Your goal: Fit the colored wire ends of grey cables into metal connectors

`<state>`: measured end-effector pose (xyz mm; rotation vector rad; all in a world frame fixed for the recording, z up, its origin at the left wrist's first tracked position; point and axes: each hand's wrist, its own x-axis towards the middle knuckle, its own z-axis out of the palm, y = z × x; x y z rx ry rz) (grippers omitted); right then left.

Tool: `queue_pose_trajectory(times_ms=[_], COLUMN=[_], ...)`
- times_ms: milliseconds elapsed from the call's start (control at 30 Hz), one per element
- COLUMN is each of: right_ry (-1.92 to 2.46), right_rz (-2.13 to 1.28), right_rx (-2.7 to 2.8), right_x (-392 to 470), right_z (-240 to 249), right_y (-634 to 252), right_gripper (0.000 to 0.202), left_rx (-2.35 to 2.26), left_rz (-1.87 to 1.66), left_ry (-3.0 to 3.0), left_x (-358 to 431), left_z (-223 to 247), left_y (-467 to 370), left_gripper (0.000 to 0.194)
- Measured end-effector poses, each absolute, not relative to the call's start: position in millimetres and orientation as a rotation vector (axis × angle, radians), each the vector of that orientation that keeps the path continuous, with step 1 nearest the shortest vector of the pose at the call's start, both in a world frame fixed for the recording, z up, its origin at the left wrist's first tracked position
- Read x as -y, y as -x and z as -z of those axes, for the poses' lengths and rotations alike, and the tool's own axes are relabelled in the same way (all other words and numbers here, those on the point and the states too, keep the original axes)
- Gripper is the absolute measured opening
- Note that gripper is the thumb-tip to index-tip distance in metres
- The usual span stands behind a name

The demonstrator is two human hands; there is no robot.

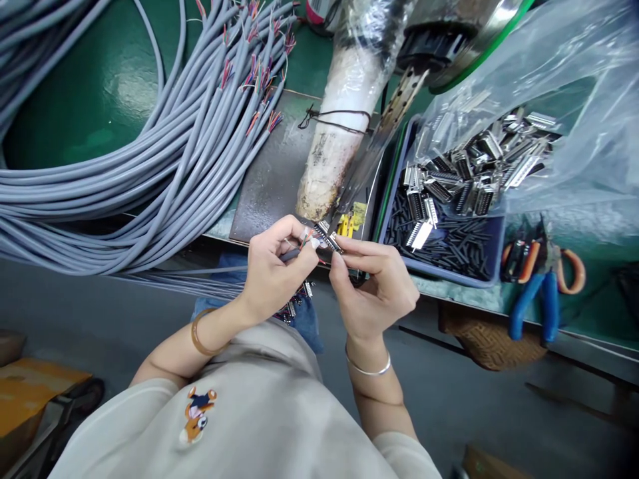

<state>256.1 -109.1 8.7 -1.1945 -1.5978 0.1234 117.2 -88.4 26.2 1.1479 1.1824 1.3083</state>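
Observation:
My left hand (279, 263) pinches the stripped end of a grey cable (289, 255), with thin coloured wires fanning out past the fingertips. White coverings sit on its thumb and finger tips. Opposite it, my right hand (374, 279) grips a multi-pin connector (327, 237) between thumb and forefinger. The wires meet the connector's near side; whether any are joined to it cannot be made out. Just beyond the fingers are a yellow part (349, 223) and the lower end of a wrapped white tube (327, 153).
Many grey cables (164, 159) with bared ends cover the bench's left. A blue bin (449, 276) at right holds metal connectors (469, 166) and black sleeves (459, 246) beside a plastic bag (589, 133). Blue-handled pliers (536, 299) and orange-handled cutters (572, 273) overhang the edge.

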Motion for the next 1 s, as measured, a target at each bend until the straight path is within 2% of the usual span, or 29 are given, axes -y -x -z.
queue_pose_trajectory(times_ms=[533,600,767,1000], right_ry=[1.154,1.17,1.24,1.225], right_rz=[0.112,0.088,-0.224,-0.028], right_rx=[1.75,1.71,1.539,1.634], right_x=[116,117,117,116], right_z=[-8,-8,-11,-12], right_y=[-258,-258,-255,-253], right_gripper=[0.02,0.02,0.017,0.018], left_rx=[-1.178,-1.169,-1.15,-1.235], left_rz=[-1.263,-1.248,-1.258,-1.372], left_ry=[-1.178,-1.167,-1.161,-1.31], left_x=[87,88,93,93], left_z=[-34,-33,-31,-26], left_y=[-113,-111,-111,-117], left_gripper=[0.015,0.014,0.011,0.008])
